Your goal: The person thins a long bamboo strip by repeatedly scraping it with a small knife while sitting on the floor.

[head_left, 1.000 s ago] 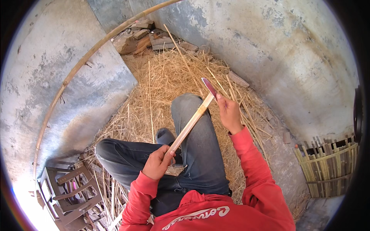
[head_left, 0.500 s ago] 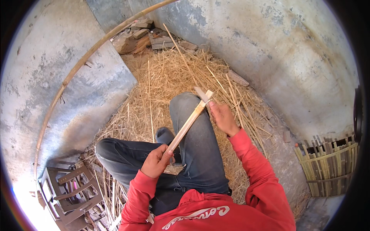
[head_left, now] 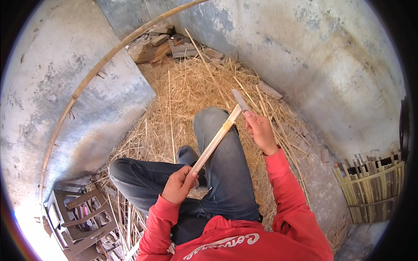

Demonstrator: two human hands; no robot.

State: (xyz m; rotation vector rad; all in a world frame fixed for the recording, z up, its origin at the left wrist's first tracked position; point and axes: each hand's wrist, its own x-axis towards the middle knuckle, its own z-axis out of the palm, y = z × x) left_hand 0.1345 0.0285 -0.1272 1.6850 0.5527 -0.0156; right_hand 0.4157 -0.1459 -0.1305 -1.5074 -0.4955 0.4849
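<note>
A pale split bamboo strip [head_left: 214, 144] slants across my raised thigh, its far end up and to the right. My left hand [head_left: 178, 184] is closed around its near end. In my right hand [head_left: 262, 132] is a knife [head_left: 239, 99], its blade pointing up and left and lying at or just past the strip's far end. Whether the blade touches the strip I cannot tell. The knife's handle is hidden in my fingers. A darker joint shows on the strip near its far end.
Straw-like shavings [head_left: 174, 93] and long thin strips cover the ground. A long bent pole [head_left: 93, 71] arcs along the left. A slatted bamboo basket [head_left: 372, 191] stands at the right, a brown wooden frame [head_left: 82, 217] at the lower left. Bricks [head_left: 183, 48] lie at the back.
My right hand has moved slightly away to the right and down, with the knife blade sliding off toward the strip's far end. My left hand stays on the near end.
</note>
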